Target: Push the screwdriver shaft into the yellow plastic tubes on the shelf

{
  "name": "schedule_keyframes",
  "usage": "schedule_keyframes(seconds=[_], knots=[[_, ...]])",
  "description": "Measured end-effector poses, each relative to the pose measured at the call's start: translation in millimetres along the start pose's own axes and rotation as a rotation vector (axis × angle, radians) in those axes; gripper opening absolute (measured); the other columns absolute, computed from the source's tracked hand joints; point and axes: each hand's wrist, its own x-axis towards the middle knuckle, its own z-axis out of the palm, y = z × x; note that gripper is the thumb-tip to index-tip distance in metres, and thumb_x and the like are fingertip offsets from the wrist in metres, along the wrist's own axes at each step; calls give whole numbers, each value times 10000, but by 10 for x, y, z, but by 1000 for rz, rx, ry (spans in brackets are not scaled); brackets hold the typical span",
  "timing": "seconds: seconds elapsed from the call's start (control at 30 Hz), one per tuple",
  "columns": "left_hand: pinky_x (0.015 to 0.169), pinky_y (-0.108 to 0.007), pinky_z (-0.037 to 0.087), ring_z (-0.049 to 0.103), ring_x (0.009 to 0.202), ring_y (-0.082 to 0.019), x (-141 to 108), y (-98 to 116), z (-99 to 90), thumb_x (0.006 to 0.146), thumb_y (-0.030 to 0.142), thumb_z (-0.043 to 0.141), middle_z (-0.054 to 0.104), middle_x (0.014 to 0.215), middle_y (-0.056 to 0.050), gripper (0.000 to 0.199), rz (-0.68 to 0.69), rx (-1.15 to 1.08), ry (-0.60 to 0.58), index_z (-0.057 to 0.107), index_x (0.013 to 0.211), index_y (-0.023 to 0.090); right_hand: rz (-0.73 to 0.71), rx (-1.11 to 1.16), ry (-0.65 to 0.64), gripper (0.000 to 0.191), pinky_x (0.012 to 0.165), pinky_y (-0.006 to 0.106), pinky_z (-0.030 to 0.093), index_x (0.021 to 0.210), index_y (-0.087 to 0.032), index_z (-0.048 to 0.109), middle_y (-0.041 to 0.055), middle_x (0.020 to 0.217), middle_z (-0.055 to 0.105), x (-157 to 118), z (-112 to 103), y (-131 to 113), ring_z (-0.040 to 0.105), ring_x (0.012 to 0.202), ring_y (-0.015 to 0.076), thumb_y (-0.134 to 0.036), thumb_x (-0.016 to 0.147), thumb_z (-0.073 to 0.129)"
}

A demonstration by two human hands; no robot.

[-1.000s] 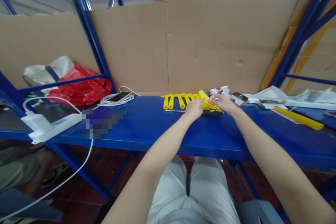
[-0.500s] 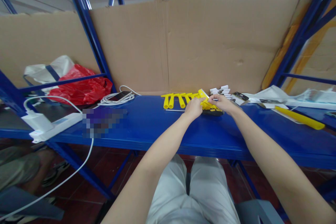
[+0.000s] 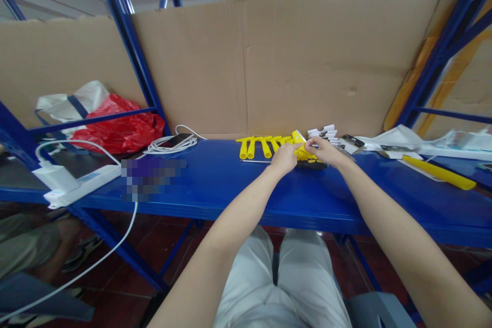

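Observation:
My left hand (image 3: pixel 285 159) is closed on a yellow tool (image 3: pixel 297 136) with a pale edge at its top. My right hand (image 3: pixel 324 150) pinches at the right side of the same tool; its fingertips are small and partly hidden. Several yellow T-shaped handles (image 3: pixel 265 147) lie in a row on the blue table (image 3: pixel 226 184), left of my left hand. A thin metal rod (image 3: pixel 255 161) lies in front of them. More yellow parts and a black piece (image 3: pixel 315 165) are beneath my hands. White cards (image 3: pixel 325 132) lie behind my right hand.
On the right lie a yellow bar (image 3: pixel 442 173) and clear plastic bags (image 3: pixel 403 138). At left are a white power strip (image 3: pixel 82 187), a coiled cable with a phone, and a red bag (image 3: pixel 123 125). A cardboard wall stands behind. Another person's leg shows at lower left.
The yellow tool between my hands has tilted slightly and shifted a little to the right. My hands have hardly moved.

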Motion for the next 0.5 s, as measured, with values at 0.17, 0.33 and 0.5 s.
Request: schedule_keyframes(seconds=[0.17,0.33,0.5], knots=[[1107,-368,444,618,1242,-236,30,-19,8,918,69,548,688,1325,-121,523,6,12,7,612,1424,188,60,190,90,151,923,388,504,833,-227,550,45,923,654,18,55,-13,612,911,199,-242,730,660],[1101,-364,451,621,1235,-235,55,-46,15,927,80,528,695,1305,-124,522,-5,26,45,602,1433,185,146,243,53,144,835,351,509,808,-220,578,31,842,647,7,9,-33,600,856,194,-311,748,671],[1095,-357,456,620,1242,-238,55,-67,6,938,89,510,687,1307,-134,539,-30,41,60,565,1465,184,260,187,-17,207,745,296,476,736,-190,637,40,803,658,-53,-41,-71,576,817,180,-386,795,667]])
